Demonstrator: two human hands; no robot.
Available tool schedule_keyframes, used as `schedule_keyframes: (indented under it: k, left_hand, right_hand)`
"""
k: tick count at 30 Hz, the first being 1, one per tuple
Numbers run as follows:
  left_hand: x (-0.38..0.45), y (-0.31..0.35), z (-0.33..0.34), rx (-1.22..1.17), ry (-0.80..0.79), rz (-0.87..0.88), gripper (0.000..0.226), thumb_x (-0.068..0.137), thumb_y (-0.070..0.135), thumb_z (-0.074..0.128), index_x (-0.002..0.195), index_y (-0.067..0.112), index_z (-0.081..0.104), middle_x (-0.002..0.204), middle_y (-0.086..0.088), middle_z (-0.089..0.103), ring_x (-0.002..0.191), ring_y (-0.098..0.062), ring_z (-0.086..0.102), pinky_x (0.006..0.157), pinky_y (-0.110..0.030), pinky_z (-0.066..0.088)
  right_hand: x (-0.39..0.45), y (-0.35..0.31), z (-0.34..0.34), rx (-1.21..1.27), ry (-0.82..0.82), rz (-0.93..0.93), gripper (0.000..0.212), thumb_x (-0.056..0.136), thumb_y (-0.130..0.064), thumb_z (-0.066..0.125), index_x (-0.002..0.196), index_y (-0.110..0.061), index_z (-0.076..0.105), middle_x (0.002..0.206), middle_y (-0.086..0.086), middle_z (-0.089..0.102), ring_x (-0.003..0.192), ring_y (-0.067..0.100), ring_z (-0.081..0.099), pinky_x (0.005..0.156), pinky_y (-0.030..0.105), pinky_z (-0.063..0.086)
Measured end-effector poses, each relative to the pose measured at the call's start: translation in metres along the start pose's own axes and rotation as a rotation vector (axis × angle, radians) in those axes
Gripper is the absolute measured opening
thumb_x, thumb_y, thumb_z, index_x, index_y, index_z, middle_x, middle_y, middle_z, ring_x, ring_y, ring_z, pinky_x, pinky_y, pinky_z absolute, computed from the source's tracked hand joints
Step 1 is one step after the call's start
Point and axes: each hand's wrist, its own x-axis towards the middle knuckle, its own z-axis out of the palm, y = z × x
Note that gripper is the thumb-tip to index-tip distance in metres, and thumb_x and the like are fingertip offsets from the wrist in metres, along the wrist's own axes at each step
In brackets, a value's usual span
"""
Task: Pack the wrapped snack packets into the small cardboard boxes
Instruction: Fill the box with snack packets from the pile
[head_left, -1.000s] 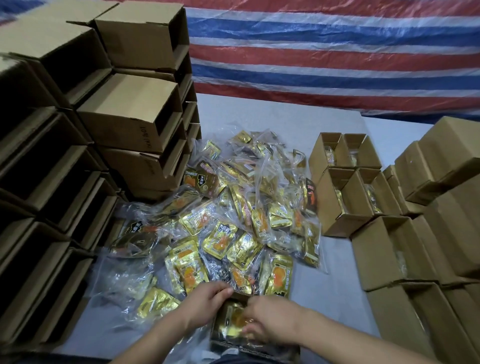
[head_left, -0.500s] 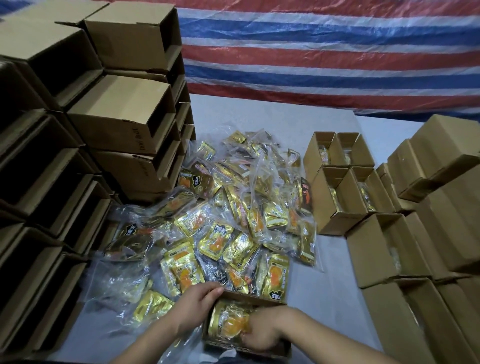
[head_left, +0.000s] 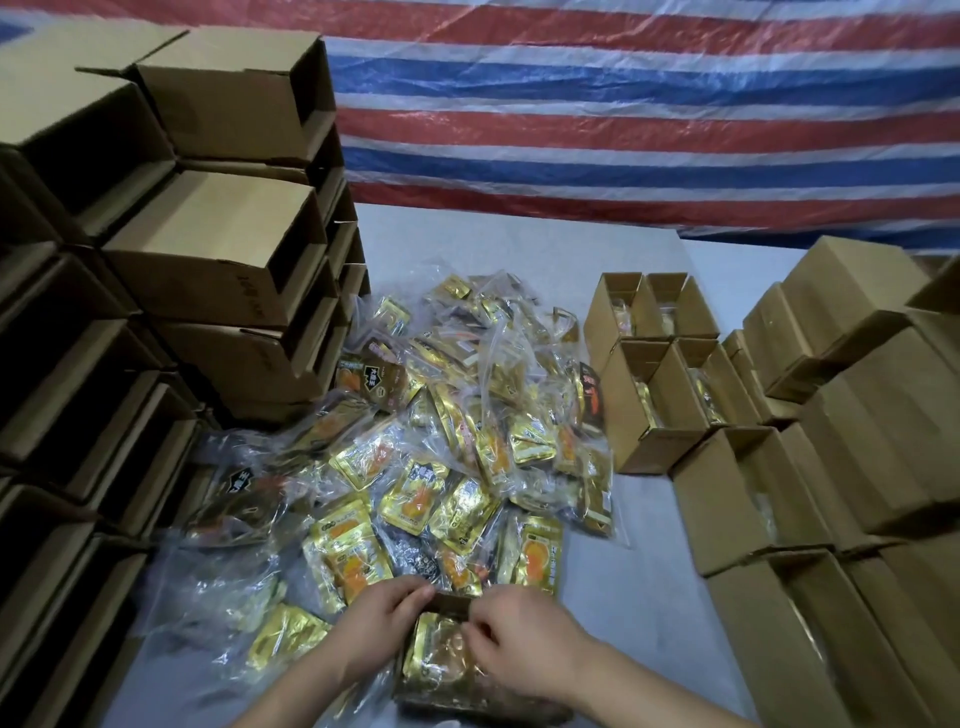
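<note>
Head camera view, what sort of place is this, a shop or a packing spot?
Probably a makeshift packing station: stacked empty cartons at left, a heap of wrapped snack packets on the table, filled boxes at right, and a striped tarp as backdrop.

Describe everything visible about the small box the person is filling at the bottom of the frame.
The small cardboard box sits open at the near edge of the grey table, just in front of the heap of packets. It looks like brown corrugated card, dim and partly hidden. A gold wrapped packet lies inside, its clear film catching light. The left hand grips the far-left rim; the right hand curls over the right side, fingertips at the far rim. The near end is blurred.
</note>
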Motion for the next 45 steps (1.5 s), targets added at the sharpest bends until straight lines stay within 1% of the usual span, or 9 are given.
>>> schedule_keyframes:
  k: [2,5,13,17,21,26,34,40,45]
  left_hand:
    - [-0.001,0.004,0.0,-0.004,-0.003,-0.015,0.023,0.102,0.039,0.047,0.1,0.032,0.069,0.087,0.002,0.07,0.079,-0.009,0.062,0.075,-0.022,0.049]
    - [-0.002,0.007,-0.001,-0.014,-0.013,-0.015,0.024,0.103,0.034,0.047,0.106,0.027,0.069,0.089,0.006,0.068,0.081,-0.002,0.059,0.076,-0.017,0.046]
    - [0.001,0.029,-0.001,-0.017,-0.038,-0.034,0.023,0.103,0.034,0.047,0.098,0.029,0.069,0.089,0.002,0.068,0.085,-0.005,0.061,0.076,-0.02,0.046]
    - [0.034,0.093,0.002,0.04,-0.092,0.072,0.021,0.101,0.039,0.049,0.092,0.033,0.067,0.084,0.008,0.066,0.075,0.001,0.059,0.068,-0.016,0.046]
    - [0.082,0.165,0.024,0.043,-0.155,0.118,0.037,0.099,0.047,0.05,0.131,0.028,0.053,0.12,0.001,0.064,0.107,-0.017,0.063,0.091,-0.031,0.052]
    - [0.133,0.212,0.067,0.028,-0.172,0.005,0.036,0.104,0.037,0.043,0.127,0.011,0.053,0.103,-0.008,0.066,0.075,-0.017,0.06,0.065,-0.031,0.053]
    - [0.188,0.25,0.122,0.061,-0.158,0.003,0.031,0.106,0.023,0.035,0.122,0.003,0.053,0.1,-0.011,0.06,0.076,-0.014,0.057,0.059,-0.021,0.048]
    - [0.229,0.267,0.14,0.052,-0.159,-0.082,0.038,0.105,0.027,0.037,0.135,0.004,0.044,0.124,-0.018,0.059,0.108,-0.027,0.062,0.094,-0.036,0.053]
    - [0.253,0.265,0.144,-0.163,-0.194,-0.19,0.031,0.102,0.029,0.046,0.117,0.004,0.057,0.097,-0.014,0.062,0.078,-0.019,0.058,0.074,-0.036,0.049]
  right_hand:
    - [-0.01,0.021,-0.009,-0.081,0.204,-0.026,0.025,0.095,-0.042,0.047,0.109,-0.024,0.057,0.108,-0.005,0.057,0.099,0.013,0.053,0.093,0.033,0.047]
    - [-0.01,0.042,-0.011,-0.121,0.079,0.093,0.06,0.094,-0.048,0.055,0.145,-0.023,0.037,0.135,-0.001,0.05,0.123,0.019,0.048,0.109,0.038,0.038]
    - [-0.009,0.052,0.01,-0.057,0.066,0.13,0.025,0.104,-0.034,0.044,0.108,-0.015,0.06,0.105,0.012,0.065,0.095,0.031,0.063,0.08,0.038,0.051]
    - [-0.044,0.085,-0.025,-0.033,0.244,0.209,0.021,0.102,-0.04,0.045,0.1,-0.024,0.06,0.089,0.0,0.065,0.086,0.025,0.061,0.064,0.03,0.033]
    - [-0.067,0.132,-0.067,0.049,0.408,0.441,0.023,0.1,-0.035,0.049,0.081,-0.024,0.051,0.079,-0.004,0.06,0.079,0.023,0.059,0.062,0.034,0.035]
    - [-0.081,0.176,-0.092,-0.008,0.607,0.663,0.02,0.101,-0.031,0.046,0.085,-0.021,0.053,0.089,0.008,0.069,0.087,0.033,0.066,0.067,0.036,0.045]
    - [-0.082,0.212,-0.107,-0.218,0.462,0.86,0.021,0.095,-0.017,0.052,0.109,-0.019,0.067,0.113,0.001,0.064,0.103,0.018,0.064,0.085,0.03,0.055]
    - [-0.061,0.237,-0.113,-0.254,0.307,0.906,0.025,0.09,-0.013,0.058,0.112,-0.019,0.065,0.114,0.002,0.067,0.103,0.019,0.067,0.081,0.031,0.057]
    - [-0.05,0.259,-0.115,-0.335,0.251,0.925,0.016,0.094,-0.016,0.058,0.105,-0.02,0.069,0.104,-0.002,0.071,0.095,0.015,0.069,0.075,0.027,0.056]
